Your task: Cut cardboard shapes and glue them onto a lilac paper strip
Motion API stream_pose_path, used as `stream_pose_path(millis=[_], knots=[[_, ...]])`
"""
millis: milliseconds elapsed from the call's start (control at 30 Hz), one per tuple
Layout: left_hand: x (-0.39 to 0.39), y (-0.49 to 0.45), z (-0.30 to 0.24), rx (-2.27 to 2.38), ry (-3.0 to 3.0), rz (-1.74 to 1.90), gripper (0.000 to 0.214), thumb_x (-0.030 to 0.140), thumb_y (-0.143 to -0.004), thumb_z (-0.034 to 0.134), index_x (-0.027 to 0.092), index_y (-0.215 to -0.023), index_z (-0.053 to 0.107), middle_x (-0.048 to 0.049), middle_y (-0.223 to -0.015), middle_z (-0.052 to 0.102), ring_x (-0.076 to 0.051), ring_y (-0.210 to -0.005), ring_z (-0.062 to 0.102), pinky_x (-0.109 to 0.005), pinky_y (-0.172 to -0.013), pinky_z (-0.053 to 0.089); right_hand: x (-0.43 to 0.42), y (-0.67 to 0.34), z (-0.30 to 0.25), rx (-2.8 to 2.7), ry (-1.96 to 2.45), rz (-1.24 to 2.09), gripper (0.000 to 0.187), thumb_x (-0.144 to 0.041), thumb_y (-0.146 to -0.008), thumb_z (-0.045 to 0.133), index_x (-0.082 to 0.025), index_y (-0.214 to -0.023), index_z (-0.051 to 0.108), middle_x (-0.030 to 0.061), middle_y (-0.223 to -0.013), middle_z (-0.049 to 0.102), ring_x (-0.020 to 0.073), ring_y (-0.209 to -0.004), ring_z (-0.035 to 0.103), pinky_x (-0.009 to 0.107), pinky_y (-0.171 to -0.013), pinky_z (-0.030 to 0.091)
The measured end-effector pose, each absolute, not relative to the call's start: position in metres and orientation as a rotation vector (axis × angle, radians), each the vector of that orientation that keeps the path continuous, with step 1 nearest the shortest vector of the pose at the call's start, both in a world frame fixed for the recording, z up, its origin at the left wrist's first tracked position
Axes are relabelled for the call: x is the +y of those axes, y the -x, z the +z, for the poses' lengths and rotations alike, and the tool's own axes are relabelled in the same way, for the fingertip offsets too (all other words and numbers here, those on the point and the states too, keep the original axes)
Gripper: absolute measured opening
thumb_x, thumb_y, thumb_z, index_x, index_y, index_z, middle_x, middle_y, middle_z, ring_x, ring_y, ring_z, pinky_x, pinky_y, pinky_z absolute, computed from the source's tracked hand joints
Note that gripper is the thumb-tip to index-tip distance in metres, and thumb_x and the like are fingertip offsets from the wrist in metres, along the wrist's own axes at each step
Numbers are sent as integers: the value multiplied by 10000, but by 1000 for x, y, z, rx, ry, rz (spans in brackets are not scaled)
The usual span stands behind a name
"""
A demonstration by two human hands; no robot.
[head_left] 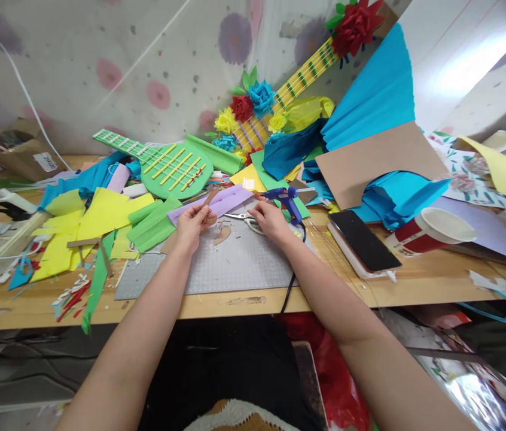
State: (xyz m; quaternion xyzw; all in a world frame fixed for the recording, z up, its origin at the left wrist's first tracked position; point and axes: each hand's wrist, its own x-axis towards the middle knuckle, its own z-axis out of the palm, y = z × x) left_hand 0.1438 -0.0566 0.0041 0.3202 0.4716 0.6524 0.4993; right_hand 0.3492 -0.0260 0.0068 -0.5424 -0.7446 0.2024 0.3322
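Note:
My left hand (194, 225) pinches a strip of lilac crepe paper (221, 201) together with a small brown cardboard piece (210, 219) above the grey cutting mat (235, 263). My right hand (269, 219) rests on the mat with its fingers curled over the white handles of a pair of scissors (243, 216). A blue glue gun (285, 200) lies just behind my right hand, its black cord running off the table edge. Another brown cardboard cut-out (222, 234) lies on the mat between my hands.
A green paper guitar (176, 169) and a yellow paper guitar with paper flowers (275, 103) lie behind the mat. Yellow, green and blue crepe sheets cover the left and back. A black phone (363, 240) and a tipped red paper cup (427, 231) are at the right.

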Motion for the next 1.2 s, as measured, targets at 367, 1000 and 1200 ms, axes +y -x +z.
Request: stream_pose_path(millis=[367,1000,1200], knots=[[-49,-140,8,1151,-628,1827,221,209,-682,671,161,-743,464,24,-657,591,-107,-611,634,-244,-610,520,-32,-346,6,-1983,1441,347,209,-344,-826,448,-190,-706,524,22,-686,568,144,-631,475,252,-592,315],[-39,-106,15,1314,-477,2141,242,65,-705,487,214,-864,383,24,-792,561,-45,-558,566,-188,-568,473,-14,-318,19,-2517,1146,43,333,-124,-753,488,-157,-1075,567,120,-1118,537,235,-1050,443,362,-889,360],[-40,-108,15,1251,-446,2142,46,221,-816,499,180,-828,481,65,-602,477,-15,-417,411,-177,-563,460,18,-286,18,-2790,1026,-208,289,-99,-811,403,-110,-1009,613,149,-1042,596,255,-1012,444,375,-865,322]])
